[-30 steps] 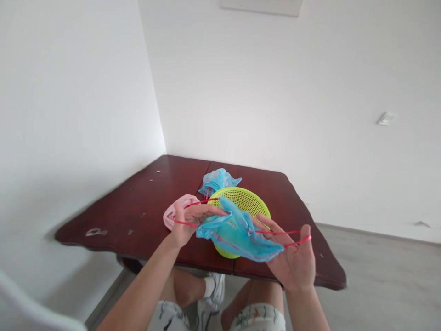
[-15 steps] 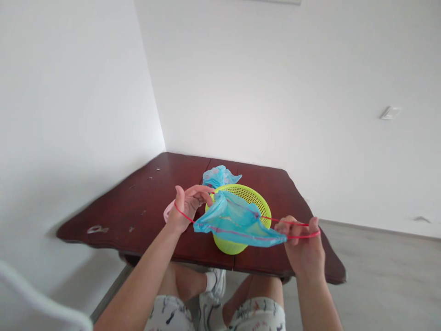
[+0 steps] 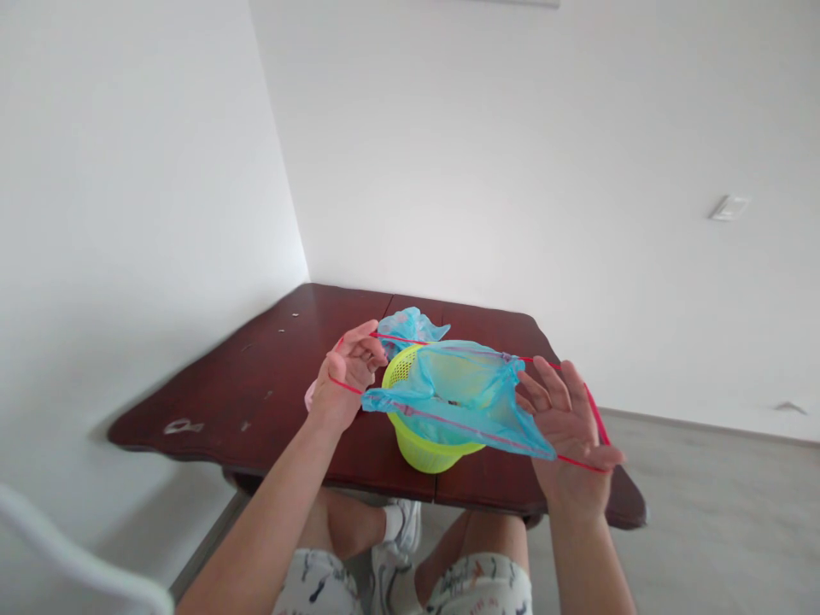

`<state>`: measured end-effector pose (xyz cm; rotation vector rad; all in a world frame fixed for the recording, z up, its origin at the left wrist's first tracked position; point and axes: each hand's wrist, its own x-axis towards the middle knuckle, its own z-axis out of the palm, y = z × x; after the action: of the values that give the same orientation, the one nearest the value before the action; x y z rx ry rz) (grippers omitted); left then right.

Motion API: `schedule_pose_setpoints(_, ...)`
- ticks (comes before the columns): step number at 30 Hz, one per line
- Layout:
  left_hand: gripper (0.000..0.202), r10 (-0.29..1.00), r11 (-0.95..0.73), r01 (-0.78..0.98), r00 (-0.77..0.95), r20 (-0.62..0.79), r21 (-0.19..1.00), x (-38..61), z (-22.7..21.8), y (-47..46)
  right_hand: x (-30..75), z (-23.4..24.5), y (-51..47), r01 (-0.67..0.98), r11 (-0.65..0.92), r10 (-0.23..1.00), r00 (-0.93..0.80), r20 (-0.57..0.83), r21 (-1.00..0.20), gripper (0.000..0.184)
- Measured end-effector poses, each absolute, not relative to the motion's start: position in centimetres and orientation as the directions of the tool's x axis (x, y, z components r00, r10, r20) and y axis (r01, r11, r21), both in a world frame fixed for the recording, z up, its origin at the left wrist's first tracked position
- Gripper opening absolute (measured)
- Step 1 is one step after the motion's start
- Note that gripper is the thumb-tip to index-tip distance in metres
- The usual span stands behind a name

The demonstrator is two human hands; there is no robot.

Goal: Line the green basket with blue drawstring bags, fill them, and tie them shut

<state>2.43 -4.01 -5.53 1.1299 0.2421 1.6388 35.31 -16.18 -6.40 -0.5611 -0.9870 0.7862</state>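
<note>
A translucent blue drawstring garbage bag (image 3: 471,371) is stretched between my hands, its mouth spread wide above a yellow-green plastic basket (image 3: 424,457). The bag's red drawstring (image 3: 589,410) loops round the thumb and fingers of my right hand (image 3: 570,427), which are spread apart. On the other side, my left hand (image 3: 342,380) holds the opposite string loop over its thumb and fingers, with the fingers partly curled. Bag film covers much of the basket's rim; perforated wall shows at its left.
Behind the basket lies a second crumpled blue bag (image 3: 407,326). Something pink (image 3: 310,395) is mostly hidden behind my left hand. The dark red wooden table (image 3: 243,384) meets white walls at the back and left. A white curved edge (image 3: 77,555) is at the lower left.
My right hand has turned and spread its fingers, pulling the string loop wider. My left fingers have risen. The bag's mouth has opened from a narrower, sagging shape.
</note>
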Motion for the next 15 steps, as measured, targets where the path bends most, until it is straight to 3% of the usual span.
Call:
schedule_pose_setpoints(3,0.059,0.813,-0.505,-0.616,-0.104,0.573,0.604,3.0,-3.4,-4.3,34.4,-5.3,-15.6,-0.332,0.622,0.779,0.353,0.518,-0.709,0.102)
schedule_pose_setpoints(6,0.047,0.771,-0.598,-0.563,-0.208,0.602,0.57,3.8,-1.4,-4.7,33.2,-4.3,-14.9,-0.367,0.69,0.714,0.484,0.505,-0.624,0.077)
schedule_pose_setpoints(10,0.068,0.771,-0.548,-0.601,-0.093,0.63,0.583,4.7,-0.3,-5.5,32.1,-3.5,-14.1,-0.393,0.778,0.62,0.606,0.498,-0.49,0.06)
schedule_pose_setpoints(15,0.096,0.776,-0.439,-0.673,0.051,0.629,0.595,6.0,0.7,-5.7,31.0,-1.8,-13.2,-0.323,0.774,0.609,0.613,0.503,-0.544,0.066)
